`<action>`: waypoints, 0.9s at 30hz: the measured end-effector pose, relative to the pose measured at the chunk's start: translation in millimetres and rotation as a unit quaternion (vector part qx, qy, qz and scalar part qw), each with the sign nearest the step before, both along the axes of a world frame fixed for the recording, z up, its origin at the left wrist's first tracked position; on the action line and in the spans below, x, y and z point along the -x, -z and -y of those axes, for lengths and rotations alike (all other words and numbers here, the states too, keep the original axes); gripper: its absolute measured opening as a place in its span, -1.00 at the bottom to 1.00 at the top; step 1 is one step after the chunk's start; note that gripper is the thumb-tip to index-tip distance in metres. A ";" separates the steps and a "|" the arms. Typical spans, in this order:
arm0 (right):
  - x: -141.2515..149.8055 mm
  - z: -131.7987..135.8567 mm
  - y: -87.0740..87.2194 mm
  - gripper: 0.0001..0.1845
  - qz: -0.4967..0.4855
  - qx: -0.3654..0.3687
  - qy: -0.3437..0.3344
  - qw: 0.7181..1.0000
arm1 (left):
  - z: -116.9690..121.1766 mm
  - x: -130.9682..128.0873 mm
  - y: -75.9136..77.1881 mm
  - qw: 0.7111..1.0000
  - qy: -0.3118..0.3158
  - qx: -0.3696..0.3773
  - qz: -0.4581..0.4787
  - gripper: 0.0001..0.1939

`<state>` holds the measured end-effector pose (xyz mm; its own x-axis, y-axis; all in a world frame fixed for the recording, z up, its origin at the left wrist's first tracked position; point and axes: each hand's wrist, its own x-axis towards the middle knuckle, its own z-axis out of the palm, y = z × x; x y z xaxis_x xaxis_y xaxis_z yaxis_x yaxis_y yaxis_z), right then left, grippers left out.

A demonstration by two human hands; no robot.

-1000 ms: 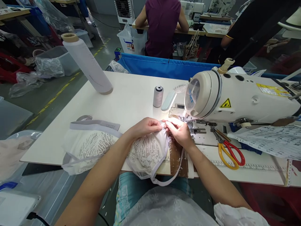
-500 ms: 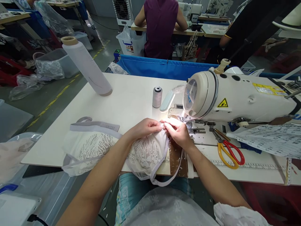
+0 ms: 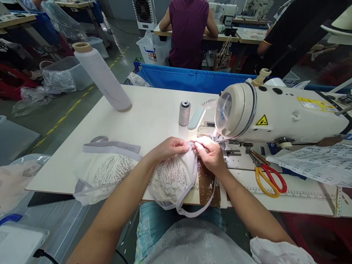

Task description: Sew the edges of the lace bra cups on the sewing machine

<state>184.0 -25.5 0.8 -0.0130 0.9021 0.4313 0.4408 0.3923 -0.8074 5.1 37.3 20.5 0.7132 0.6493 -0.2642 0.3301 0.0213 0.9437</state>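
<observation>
A white lace bra with pale lilac edging lies across the table's front edge; its other cup spreads out to the left, under my left forearm. My left hand pinches the top edge of the near cup between thumb and fingers. Close beside it, my right hand is closed at the same edge, thumb and forefinger pressed together near the strap end. What exactly lies between the right fingertips is too small to make out. Both hands are just left of the lit needle area of the sewing machine. A strap loop hangs below the table edge.
Red-and-yellow-handled scissors lie right of my right hand. A small thread spool and a tall white cone stand behind on the table. Printed paper lies at right. A person in purple sits beyond the blue cloth.
My right hand has shifted slightly right, opening a small gap from the left fingertips. The left hand and the bra stay nearly in place.
</observation>
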 end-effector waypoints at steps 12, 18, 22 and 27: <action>0.2 -0.7 2.8 -0.74 -0.007 0.006 -0.009 1.000 | 0.9 -0.3 -2.3 1.000 -0.001 0.000 -0.001 -0.66; 0.5 -0.7 1.9 -0.74 -0.006 0.002 -0.011 1.000 | -0.2 -0.1 -2.5 1.000 0.000 -0.001 -0.004 -0.66; 0.6 -0.4 3.0 -0.74 -0.012 0.007 -0.010 1.000 | -0.3 0.4 -2.0 1.000 0.002 0.001 -0.002 -0.66; 0.4 -0.2 3.9 -0.74 -0.008 0.009 -0.008 1.000 | 0.3 0.4 -1.5 1.000 0.002 0.002 -0.003 -0.66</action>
<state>183.6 -25.3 -3.1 -0.0197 0.9099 0.4144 0.4212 0.3834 -0.8219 4.7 36.9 22.0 0.7147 0.6451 -0.2703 0.3353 0.0232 0.9418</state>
